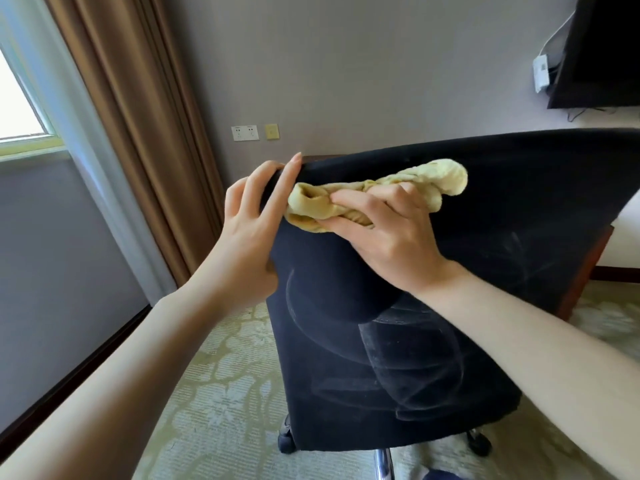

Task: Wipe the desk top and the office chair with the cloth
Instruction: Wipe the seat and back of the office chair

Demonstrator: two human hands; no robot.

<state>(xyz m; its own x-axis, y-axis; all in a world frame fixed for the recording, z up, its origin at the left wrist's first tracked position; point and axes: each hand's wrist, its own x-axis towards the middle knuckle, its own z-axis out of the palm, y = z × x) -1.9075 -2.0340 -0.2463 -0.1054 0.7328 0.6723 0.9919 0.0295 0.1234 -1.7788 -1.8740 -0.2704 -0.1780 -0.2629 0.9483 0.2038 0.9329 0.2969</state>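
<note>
The black fabric office chair (519,209) fills the middle of the view, its backrest facing me and marked with pale dusty streaks. My left hand (252,220) grips the backrest's upper left corner, fingers curled over the edge. My right hand (388,230) holds a bunched yellow cloth (433,178) against the top of the backrest, just right of the left hand. A corner of the wooden desk (585,268) shows behind the chair on the right; its top is hidden.
Brown curtains (138,133) and a window (20,109) stand at the left. Wall sockets (245,132) sit behind the chair. A dark screen (602,50) hangs top right. Patterned carpet (221,393) covers the floor, with the chair's castors (287,441) and chrome base below.
</note>
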